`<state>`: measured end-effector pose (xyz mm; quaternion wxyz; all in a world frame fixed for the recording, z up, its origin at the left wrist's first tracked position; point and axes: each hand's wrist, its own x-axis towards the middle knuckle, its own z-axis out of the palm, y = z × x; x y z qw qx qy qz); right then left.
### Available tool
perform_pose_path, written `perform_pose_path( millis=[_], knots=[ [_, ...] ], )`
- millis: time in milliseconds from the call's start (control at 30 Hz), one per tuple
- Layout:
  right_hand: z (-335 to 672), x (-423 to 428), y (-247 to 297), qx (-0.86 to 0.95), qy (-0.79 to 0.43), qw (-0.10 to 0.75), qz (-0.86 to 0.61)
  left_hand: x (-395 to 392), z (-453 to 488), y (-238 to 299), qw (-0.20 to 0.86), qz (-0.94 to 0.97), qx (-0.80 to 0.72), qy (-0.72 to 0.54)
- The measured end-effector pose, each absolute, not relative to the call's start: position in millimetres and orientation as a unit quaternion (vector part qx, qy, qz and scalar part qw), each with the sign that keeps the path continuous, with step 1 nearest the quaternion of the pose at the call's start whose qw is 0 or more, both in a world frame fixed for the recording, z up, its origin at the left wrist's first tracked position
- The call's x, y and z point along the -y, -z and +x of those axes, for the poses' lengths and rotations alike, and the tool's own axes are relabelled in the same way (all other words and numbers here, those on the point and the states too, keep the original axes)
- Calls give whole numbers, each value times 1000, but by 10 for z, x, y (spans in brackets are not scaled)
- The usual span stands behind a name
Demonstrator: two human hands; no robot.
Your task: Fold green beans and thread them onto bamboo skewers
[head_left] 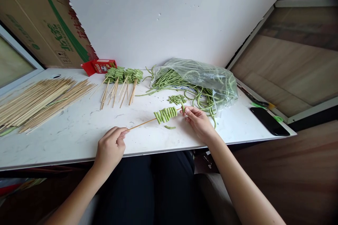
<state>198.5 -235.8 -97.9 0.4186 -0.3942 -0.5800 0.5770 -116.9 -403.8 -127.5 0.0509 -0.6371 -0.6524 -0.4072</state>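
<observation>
My left hand [112,146] is closed on the lower end of a wooden skewer [142,124], which slants up to the right above the table. Several short green bean pieces [165,115] sit crosswise in a row near the skewer's far end. At the tip, my right hand [197,121] pinches one more bean piece [183,108] between thumb and fingers. A loose bean piece [170,127] lies on the table just below the row. Behind it is a small heap of cut bean bits [176,99].
A clear plastic bag [221,81] of long beans [171,79] lies at the back right. Filled bean skewers [124,75] rest near a red box [101,66]. Bare skewers [39,100] are piled at left. A phone [269,121] lies near the right edge, and a white panel [169,17] stands behind.
</observation>
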Motion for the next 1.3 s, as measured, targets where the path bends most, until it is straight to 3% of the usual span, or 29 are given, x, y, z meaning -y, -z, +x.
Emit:
perform_pose_path(
  millis=[1300],
  knots=[
    [1965, 2397, 929, 572, -589, 420, -386, 4034, -1154, 1234, 40, -635, 660, 400]
  ],
)
